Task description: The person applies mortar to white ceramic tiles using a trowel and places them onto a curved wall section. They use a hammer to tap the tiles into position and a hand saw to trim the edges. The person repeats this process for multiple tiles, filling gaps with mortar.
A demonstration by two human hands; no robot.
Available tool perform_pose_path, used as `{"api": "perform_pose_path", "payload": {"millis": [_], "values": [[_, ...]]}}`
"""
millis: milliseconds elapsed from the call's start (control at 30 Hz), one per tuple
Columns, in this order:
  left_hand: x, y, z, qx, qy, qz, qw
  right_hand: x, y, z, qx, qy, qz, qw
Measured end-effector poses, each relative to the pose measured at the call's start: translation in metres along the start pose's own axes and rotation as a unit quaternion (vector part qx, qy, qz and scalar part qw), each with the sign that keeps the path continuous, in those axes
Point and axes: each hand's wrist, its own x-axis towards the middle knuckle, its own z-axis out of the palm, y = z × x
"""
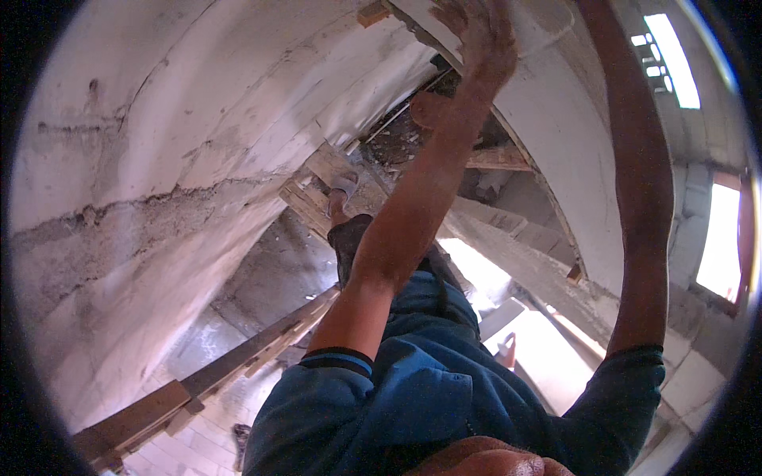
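My left hand [480,40] is raised at the top of the view, its fingers stretched out and partly cut off by the picture's edge. It lies over a large pale flat panel [559,174] with a rough edge; I cannot tell whether the palm presses on it. My right forearm [641,174] reaches up along the panel's right side. The right hand itself is beyond the top edge, out of sight. A small wood block [373,13] sits by the panel's upper left edge, and another wood piece [574,274] by its lower corner.
A cracked, plastered wall [159,151] rises on the left. My foot [344,186] stands on wooden planks [305,198], high above a lower floor [274,270]. A long timber beam [238,353] crosses at lower left. Rubble [393,147] lies ahead; a bright window opening [718,238] is at right.
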Motion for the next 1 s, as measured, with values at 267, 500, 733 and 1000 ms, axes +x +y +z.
{"api": "perform_pose_path", "payload": {"millis": [267,500,733,1000], "values": [[-0.027,0.005,-0.027,0.198,-0.164,0.037,0.966,-0.027,-0.05,0.017,-0.154,-0.097,0.097,0.979],[-0.055,-0.077,-0.059,-0.429,-0.013,-0.452,0.782,-0.036,-0.029,0.004,-0.028,-0.182,0.046,0.982],[-0.041,-0.114,-0.074,-0.363,-0.014,-0.397,0.843,-0.05,-0.08,-0.014,0.017,-0.168,0.191,0.967],[0.016,-0.085,-0.06,-0.363,-0.047,-0.261,0.893,-0.046,-0.064,-0.005,-0.066,-0.181,0.132,0.972]]}}
